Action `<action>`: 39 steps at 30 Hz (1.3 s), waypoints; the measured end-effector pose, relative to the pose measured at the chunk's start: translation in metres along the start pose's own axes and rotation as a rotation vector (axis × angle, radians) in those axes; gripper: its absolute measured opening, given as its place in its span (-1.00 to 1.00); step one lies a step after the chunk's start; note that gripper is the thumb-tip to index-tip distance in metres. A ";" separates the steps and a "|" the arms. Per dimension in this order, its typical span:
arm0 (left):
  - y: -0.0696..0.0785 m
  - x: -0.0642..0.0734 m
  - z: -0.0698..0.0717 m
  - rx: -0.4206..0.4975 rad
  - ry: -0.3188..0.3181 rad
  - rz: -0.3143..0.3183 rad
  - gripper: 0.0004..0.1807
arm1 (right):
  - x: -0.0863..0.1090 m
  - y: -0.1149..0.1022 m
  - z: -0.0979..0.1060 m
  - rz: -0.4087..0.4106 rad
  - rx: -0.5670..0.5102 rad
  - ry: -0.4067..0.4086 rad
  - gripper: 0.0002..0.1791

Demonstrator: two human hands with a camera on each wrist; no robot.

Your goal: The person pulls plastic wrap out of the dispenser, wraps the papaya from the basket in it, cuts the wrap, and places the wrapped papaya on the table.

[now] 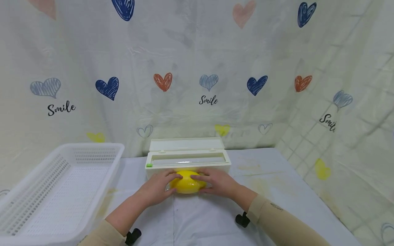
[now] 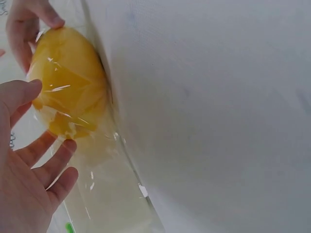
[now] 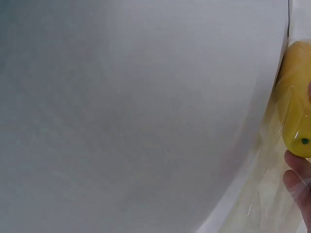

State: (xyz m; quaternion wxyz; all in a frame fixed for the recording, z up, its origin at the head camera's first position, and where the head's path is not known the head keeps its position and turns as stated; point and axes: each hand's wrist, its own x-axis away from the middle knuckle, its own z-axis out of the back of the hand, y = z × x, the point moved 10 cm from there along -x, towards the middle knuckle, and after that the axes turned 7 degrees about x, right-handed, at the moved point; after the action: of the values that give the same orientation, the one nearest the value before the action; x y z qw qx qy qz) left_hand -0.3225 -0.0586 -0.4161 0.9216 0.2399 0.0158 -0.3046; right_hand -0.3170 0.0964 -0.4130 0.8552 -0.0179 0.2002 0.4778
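B/w the L hand [image 1: 157,188] and R hand [image 1: 223,182] sits a lemon [image 1: 187,184], w/ clear film [image 2: 92,182] drawn over it, creased & shiny in the wrist views. Hands are apart, one at each end; each grips its end w/ thumb & fingers. A dark green dot [image 3: 304,141] shows on the lemon at the R hand's end. Just beyond the hands stands a white box [image 1: 189,166], lid [image 1: 187,144] up at the back, w/ a pale roll [image 1: 189,160] inside & a small green tab [image 1: 149,165] on the L-hand side. Well out past the L hand: white basket [image 1: 70,194]. Under all this, a white tablecloth [image 1: 261,177], stained past the R hand. Behind, a heart-print sheet [image 1: 184,51]. Black clips, one by each wrist: L [image 1: 133,236], R [image 1: 243,219].
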 end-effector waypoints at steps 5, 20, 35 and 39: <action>-0.001 0.001 0.000 0.004 0.005 -0.020 -0.54 | 0.001 0.005 -0.002 -0.065 -0.068 -0.052 -0.34; 0.012 0.013 0.012 -0.063 0.057 -0.077 -0.35 | 0.004 0.021 -0.007 -0.280 -0.314 -0.212 -0.35; 0.040 -0.004 -0.008 -0.297 0.033 -0.348 -0.17 | 0.004 0.036 -0.011 -0.433 -0.649 -0.311 -0.38; 0.041 -0.009 -0.004 -0.283 0.057 -0.362 -0.22 | 0.004 0.039 -0.012 -0.439 -0.686 -0.290 -0.39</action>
State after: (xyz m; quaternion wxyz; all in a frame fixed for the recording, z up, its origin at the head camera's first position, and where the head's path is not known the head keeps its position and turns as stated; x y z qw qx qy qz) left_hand -0.3060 -0.0227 -0.4002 0.8757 0.1101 0.1272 -0.4526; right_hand -0.3509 0.1180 -0.4190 0.9003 -0.2759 -0.1011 0.3211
